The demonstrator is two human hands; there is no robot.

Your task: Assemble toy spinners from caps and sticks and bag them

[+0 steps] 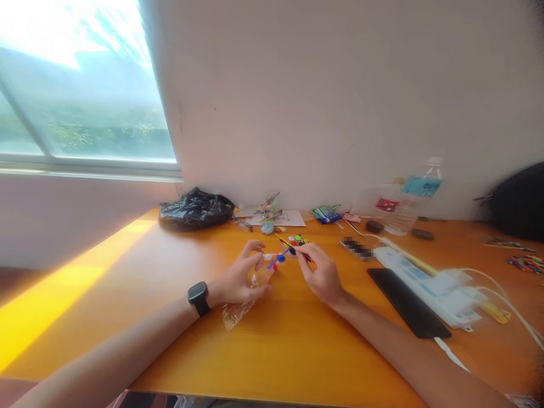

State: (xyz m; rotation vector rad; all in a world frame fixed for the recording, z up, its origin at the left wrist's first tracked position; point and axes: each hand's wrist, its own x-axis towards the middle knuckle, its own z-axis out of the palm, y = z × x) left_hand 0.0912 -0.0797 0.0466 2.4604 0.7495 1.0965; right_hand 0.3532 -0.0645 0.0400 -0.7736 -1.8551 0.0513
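My left hand [243,277], with a black watch [198,297] on its wrist, pinches a small blue and white plastic piece [276,259] above the orange table [263,345]. A clear plastic bag [236,311] hangs under that hand. My right hand [319,272] is closed on a thin yellow and black stick [290,246], whose tip points toward the blue piece. Small red, green and yellow parts [297,239] lie just behind the hands.
A black plastic bag [196,208] sits at the back left by the wall. A water bottle [411,198], snack packets [326,213], a black phone [408,301] and a white power strip [433,284] with cables are to the right. A window [80,85] is at the left.
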